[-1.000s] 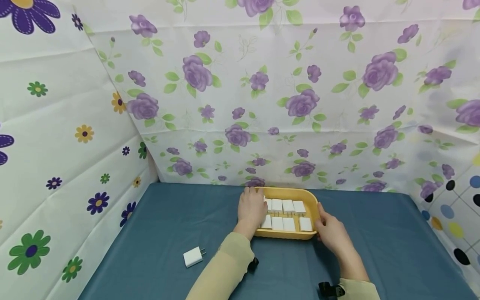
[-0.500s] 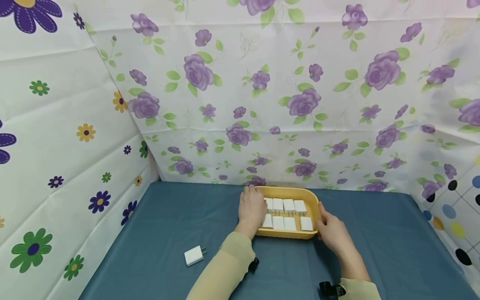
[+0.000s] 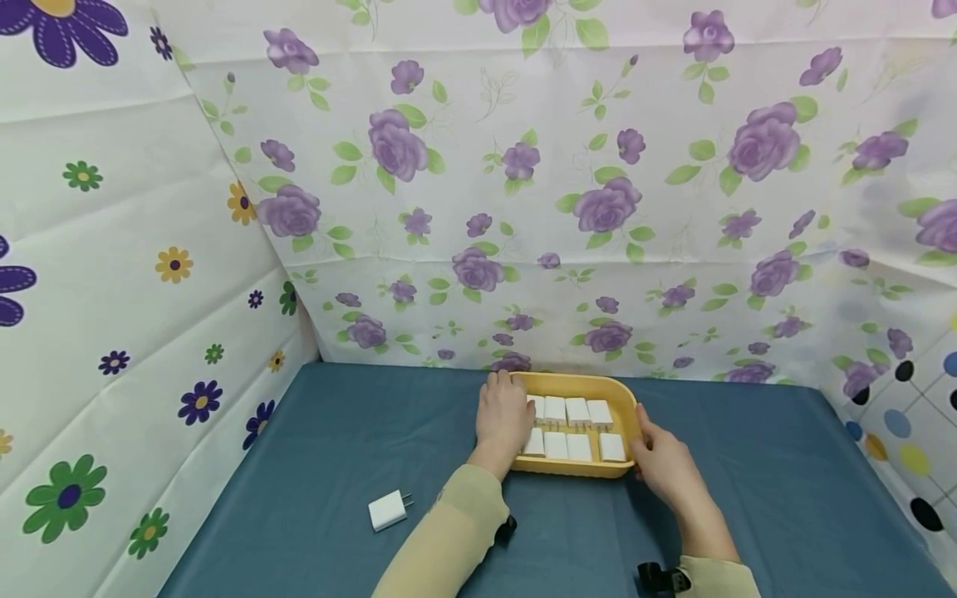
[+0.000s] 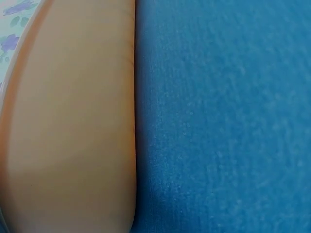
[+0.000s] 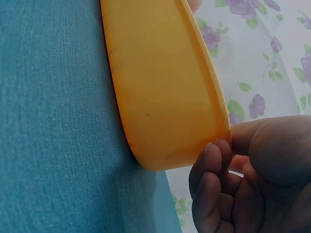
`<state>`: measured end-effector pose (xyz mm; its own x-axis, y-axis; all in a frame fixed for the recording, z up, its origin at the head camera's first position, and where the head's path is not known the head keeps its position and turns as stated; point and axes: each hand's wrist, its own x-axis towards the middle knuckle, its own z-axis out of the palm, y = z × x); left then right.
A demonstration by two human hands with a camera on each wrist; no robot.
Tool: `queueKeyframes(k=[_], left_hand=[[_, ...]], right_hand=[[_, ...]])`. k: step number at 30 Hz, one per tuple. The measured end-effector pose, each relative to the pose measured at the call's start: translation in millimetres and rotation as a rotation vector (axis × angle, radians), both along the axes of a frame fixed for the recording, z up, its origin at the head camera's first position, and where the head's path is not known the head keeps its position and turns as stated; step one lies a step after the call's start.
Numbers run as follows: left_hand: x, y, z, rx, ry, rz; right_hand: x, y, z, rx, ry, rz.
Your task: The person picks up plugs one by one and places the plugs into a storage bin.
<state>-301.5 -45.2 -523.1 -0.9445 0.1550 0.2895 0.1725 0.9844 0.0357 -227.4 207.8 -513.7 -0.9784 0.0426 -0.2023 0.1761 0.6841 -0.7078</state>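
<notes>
A yellow tray (image 3: pixel 571 470) stands on the blue tablecloth near the back wall. Several white plug-in chargers (image 3: pixel 555 446) lie inside it in two rows. Over the tray's left end, my left hand (image 3: pixel 504 419) grips the rim, its thumb on the inner side; the hand hides that end. At the opposite end, my right hand (image 3: pixel 661 461) pinches the rim between thumb and fingers; in the right wrist view, curled fingers (image 5: pixel 210 160) press the tray's outer wall. Another white charger (image 3: pixel 386 510) lies on the cloth left of my left forearm, prongs pointing right.
Floral sheeting (image 3: pixel 478 183) forms the back wall right behind the tray. A second patterned sheet (image 3: pixel 149 332) closes off the left side, and a dotted one (image 3: pixel 908 432) the right. The blue tablecloth (image 3: pixel 321 440) extends around the tray.
</notes>
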Motion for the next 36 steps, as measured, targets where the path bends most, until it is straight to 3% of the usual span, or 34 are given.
queueKeyframes(k=[20, 23, 30, 36], left_hand=[[0.3, -0.2, -1.3, 0.136, 0.002, -0.029], [0.3, -0.9, -1.6, 0.204, 0.003, -0.045], [6.4, -7.9, 0.6, 0.394, 0.052, -0.163], [24.8, -26.3, 16.5, 0.491, 0.085, -0.262]], right_hand=[[0.5, 2, 0.4, 0.003, 0.001, -0.005], [0.9, 2, 1.1, -0.003, -0.001, -0.008], [1.9, 2, -1.5, 0.000, -0.001, 0.001], [0.7, 1, -2.4, -0.002, 0.013, 0.008]])
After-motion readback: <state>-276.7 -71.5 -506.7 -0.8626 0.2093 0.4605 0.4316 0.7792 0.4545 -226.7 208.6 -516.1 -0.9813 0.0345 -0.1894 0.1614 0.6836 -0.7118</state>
